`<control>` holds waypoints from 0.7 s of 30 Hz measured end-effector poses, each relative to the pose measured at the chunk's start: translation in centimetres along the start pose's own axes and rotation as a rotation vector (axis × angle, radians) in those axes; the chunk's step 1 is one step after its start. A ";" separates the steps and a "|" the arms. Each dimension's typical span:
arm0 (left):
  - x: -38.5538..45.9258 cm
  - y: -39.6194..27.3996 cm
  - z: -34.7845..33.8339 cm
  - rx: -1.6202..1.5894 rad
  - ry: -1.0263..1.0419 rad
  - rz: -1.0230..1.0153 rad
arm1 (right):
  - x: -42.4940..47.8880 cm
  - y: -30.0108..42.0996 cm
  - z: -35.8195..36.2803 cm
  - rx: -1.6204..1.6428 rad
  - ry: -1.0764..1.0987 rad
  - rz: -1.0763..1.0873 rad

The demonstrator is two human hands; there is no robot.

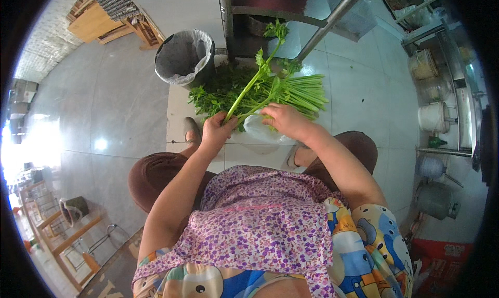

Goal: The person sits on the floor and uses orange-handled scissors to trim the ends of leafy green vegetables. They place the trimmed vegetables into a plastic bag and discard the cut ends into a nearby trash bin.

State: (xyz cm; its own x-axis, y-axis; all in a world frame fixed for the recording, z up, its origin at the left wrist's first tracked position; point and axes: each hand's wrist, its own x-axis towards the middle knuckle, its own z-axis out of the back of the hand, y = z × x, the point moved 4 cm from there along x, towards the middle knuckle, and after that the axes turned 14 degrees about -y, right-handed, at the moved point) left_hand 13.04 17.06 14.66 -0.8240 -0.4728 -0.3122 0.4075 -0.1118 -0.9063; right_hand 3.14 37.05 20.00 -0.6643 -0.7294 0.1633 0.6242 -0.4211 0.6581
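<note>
My left hand (pixel 219 129) grips the lower end of a long green celery stalk (pixel 249 86), whose leafy top points up and away to the right. My right hand (pixel 287 120) pinches a thin celery stem (pixel 251 114) that runs across from the left hand. Just beyond both hands a heap of leafy celery (pixel 306 93) lies on the tiled floor, its bare stalks to the right and its dark leaves to the left. A clear plastic bag (pixel 259 129) sits on the floor below, partly hidden by the right hand.
A bin with a white liner (pixel 195 75) stands left of the celery. Behind it rises a metal-legged rack (pixel 331 23). White buckets (pixel 432 116) and a gas cylinder (pixel 434 199) line the right side. Wooden furniture (pixel 95 21) stands at the far left.
</note>
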 end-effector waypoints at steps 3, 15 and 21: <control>-0.1 -0.1 -0.4 0.008 0.004 -0.022 | -0.7 -0.6 -1.0 -0.175 0.002 0.027; -0.4 1.7 -1.4 0.205 0.059 -0.060 | 1.7 -5.3 3.9 0.533 -0.488 -0.610; -0.4 1.3 -1.7 0.206 0.025 -0.148 | 2.8 -3.5 0.5 0.793 -0.367 -0.714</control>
State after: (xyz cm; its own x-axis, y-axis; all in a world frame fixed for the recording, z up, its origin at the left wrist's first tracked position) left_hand 13.24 18.56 13.14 -0.8891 -0.4168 -0.1894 0.3512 -0.3555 -0.8662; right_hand -1.11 36.76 18.54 -0.9267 -0.2014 -0.3173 -0.2978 -0.1216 0.9469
